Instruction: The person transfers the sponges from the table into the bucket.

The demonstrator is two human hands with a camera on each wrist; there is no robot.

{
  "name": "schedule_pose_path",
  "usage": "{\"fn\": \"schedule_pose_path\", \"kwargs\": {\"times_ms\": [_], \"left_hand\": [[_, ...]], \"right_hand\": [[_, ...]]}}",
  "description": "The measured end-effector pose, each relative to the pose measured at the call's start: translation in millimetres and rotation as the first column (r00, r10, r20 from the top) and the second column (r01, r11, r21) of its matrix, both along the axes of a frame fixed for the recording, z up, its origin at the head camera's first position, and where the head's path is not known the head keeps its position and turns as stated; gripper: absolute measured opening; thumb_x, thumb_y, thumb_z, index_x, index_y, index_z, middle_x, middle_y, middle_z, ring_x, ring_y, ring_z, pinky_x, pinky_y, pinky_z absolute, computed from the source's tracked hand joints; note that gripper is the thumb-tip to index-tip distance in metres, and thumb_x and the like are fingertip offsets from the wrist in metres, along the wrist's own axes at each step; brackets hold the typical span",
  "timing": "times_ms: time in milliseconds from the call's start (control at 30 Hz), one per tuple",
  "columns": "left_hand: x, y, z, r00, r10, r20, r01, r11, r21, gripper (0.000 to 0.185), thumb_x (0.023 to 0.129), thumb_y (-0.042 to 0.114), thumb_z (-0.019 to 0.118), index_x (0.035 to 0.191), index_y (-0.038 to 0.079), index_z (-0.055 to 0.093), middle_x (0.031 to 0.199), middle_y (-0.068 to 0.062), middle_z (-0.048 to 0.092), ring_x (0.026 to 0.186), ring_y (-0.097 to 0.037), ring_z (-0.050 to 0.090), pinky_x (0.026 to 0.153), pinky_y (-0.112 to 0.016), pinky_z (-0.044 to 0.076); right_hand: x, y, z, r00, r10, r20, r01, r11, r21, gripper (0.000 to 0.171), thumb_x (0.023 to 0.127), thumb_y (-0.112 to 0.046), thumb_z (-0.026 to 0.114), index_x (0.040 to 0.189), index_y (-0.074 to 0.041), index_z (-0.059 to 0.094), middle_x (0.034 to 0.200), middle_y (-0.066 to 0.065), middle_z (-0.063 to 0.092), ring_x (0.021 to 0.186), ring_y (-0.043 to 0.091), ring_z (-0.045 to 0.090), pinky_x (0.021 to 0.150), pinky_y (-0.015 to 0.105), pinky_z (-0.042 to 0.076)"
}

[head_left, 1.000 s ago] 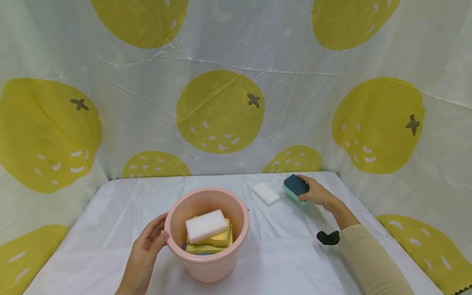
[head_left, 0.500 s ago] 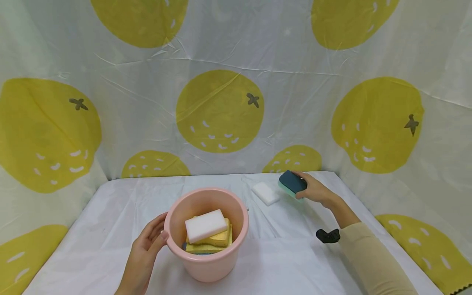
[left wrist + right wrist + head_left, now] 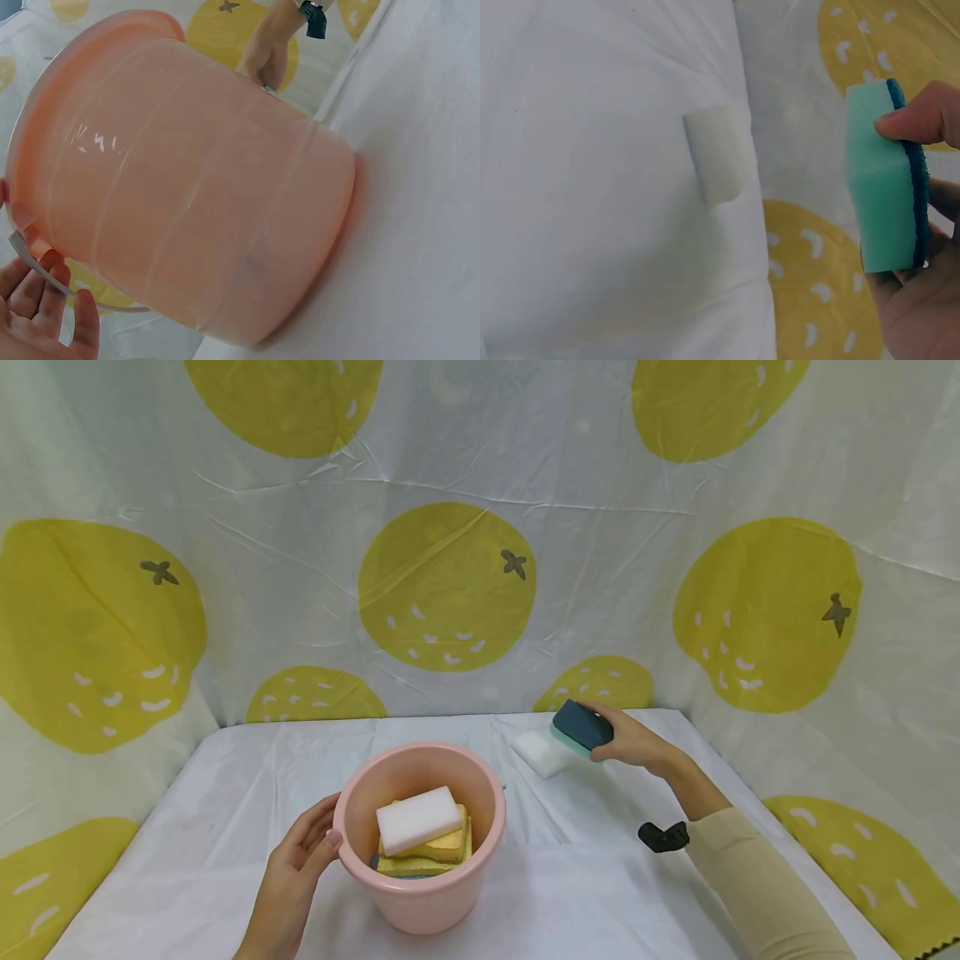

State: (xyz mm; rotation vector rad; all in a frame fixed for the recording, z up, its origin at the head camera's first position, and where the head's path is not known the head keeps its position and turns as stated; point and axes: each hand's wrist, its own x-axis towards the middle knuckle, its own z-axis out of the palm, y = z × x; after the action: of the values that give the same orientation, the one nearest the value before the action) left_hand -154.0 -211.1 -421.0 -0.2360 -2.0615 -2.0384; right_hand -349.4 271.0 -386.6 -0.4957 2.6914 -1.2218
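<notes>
My left hand holds the rim of a pink plastic bucket at its left side. In the left wrist view, its fingers are under the rim beside the thin bucket handle. Inside the bucket, a white sponge rests on stacked yellow sponges; something blue shows partly beneath. My right hand grips a mint-green sponge with a dark blue scouring layer, raised above the table. Below it lies another white sponge, partly covered by the held one in the head view.
A white cloth covers the table. Behind and at both sides hangs a curtain with large yellow fruit prints. A black strap-like piece sits at the right sleeve.
My right hand has lifted the green sponge and carried it leftward, towards the white sponge on the table. The left hand and the bucket stay in place.
</notes>
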Motion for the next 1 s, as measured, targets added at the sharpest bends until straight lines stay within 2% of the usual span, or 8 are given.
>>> {"fn": "schedule_pose_path", "kwargs": {"times_ms": [267,433,767,1000], "left_hand": [[0.3,0,0.8,1.0,0.006,-0.013,-0.006,1.0,-0.007,0.043,0.108,0.008,0.055,0.151,0.004,0.048,0.14,-0.007,0.06,0.126,-0.01,0.057,0.092,-0.023,0.051],[-0.2,1,0.5,1.0,0.002,-0.021,-0.002,1.0,-0.009,0.043,0.108,0.008,0.055,0.151,0.003,0.048,0.14,-0.008,0.06,0.126,-0.01,0.057,0.093,-0.023,0.051],[0.1,1,0.1,1.0,0.005,0.001,-0.005,1.0,-0.008,0.043,0.108,0.01,0.055,0.151,0.005,0.048,0.141,-0.01,0.058,0.126,-0.011,0.057,0.092,-0.023,0.051],[0.0,1,1.2,1.0,0.005,0.003,-0.005,1.0,-0.011,0.043,0.109,0.01,0.055,0.151,0.005,0.048,0.142,-0.009,0.058,0.126,-0.01,0.057,0.092,-0.023,0.052]], "right_hand": [[5.3,-13,18.5,0.995,0.081,-0.051,-0.08,0.997,0.013,0.101,0.079,-0.01,0.081,0.165,-0.019,0.029,0.156,0.022,0.029,0.121,0.042,0.041,0.088,0.048,0.046],[9.6,-20,28.3,0.989,0.128,-0.07,-0.127,0.992,0.022,0.102,0.077,-0.012,0.083,0.164,-0.018,0.029,0.155,0.021,0.031,0.122,0.04,0.042,0.091,0.049,0.045],[16.3,-32,40.3,0.981,0.179,-0.069,-0.178,0.984,0.026,0.101,0.076,-0.029,0.09,0.162,-0.02,0.037,0.157,0.017,0.034,0.129,0.04,0.041,0.092,0.048,0.048],[20.9,-44,50.1,0.957,0.271,-0.1,-0.264,0.961,0.076,0.099,0.078,-0.036,0.089,0.161,-0.023,0.038,0.158,0.012,0.035,0.127,0.036,0.043,0.091,0.046,0.048]]}}
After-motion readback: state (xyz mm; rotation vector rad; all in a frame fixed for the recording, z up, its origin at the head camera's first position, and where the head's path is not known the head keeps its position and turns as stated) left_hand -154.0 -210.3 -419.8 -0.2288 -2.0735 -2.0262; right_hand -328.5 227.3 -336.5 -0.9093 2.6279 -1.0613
